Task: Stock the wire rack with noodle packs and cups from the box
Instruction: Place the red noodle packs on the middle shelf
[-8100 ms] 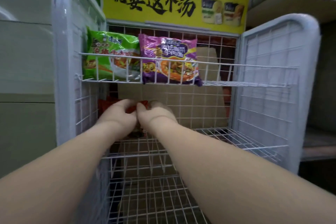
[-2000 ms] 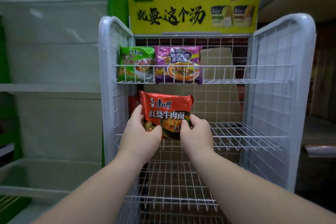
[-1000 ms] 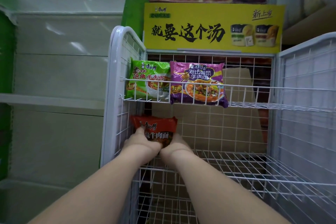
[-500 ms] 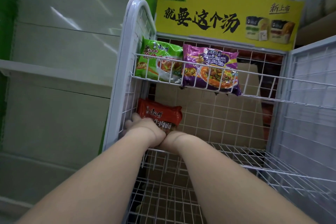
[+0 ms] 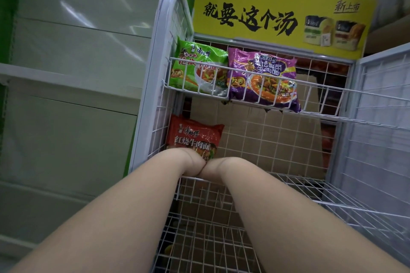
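Fingers hidden behind red noodle pack (image 5: 193, 137)

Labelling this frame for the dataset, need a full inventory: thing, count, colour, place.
wire rack: 1, white, centre, three shelf levels visible
green noodle pack: 1, green, top shelf, left end
purple noodle pack: 1, purple, top shelf, right of the green one
red noodle pack: 1, red, middle shelf, left end, upright
sign: 1, yellow with black lettering, above the rack
cardboard: brown, behind the rack's back grid
shelving: pale, left of the rack
left hand: 1, at the red pack's lower edge, fingers hidden
right hand: 1, beside the left, fingers hidden
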Demonstrator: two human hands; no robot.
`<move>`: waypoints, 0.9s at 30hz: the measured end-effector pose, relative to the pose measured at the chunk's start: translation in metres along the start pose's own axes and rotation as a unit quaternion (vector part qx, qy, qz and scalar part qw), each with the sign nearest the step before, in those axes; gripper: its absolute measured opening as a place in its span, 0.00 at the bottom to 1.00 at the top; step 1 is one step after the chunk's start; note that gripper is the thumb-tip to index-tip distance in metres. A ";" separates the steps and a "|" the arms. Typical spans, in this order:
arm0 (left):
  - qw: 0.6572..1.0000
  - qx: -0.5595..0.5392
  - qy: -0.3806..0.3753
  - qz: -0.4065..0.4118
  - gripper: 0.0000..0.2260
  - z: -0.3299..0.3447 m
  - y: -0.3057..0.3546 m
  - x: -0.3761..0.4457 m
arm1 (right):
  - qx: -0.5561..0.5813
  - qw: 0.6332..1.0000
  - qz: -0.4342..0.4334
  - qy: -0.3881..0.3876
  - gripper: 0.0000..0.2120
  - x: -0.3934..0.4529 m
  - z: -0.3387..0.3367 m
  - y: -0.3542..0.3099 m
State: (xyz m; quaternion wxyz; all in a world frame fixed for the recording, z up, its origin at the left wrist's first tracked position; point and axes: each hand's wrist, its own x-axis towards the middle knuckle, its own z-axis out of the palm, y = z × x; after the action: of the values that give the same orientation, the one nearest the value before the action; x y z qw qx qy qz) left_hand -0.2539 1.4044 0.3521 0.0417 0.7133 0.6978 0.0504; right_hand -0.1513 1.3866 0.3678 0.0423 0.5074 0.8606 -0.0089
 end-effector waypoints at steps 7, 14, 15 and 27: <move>0.999 0.037 -0.016 0.034 0.14 0.000 0.001 0.003 | 0.059 0.998 0.033 0.007 0.24 0.006 0.005 0.001; 0.995 0.092 -0.034 0.035 0.14 0.000 0.002 0.008 | 0.093 0.993 0.060 -0.030 0.22 0.020 0.009 0.006; 0.994 0.093 -0.036 0.035 0.14 0.001 0.002 0.009 | 0.103 0.992 0.060 -0.032 0.22 0.023 0.011 0.008; 0.999 0.021 0.007 0.034 0.06 0.006 -0.004 0.027 | 0.113 0.989 0.085 -0.045 0.24 0.017 0.008 0.003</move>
State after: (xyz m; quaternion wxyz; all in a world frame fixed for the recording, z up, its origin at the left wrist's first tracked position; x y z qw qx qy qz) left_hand -0.2565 1.4319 0.3457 0.0203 0.7369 0.6744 0.0417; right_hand -0.1561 1.4031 0.3581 0.0241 0.5793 0.8051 -0.1251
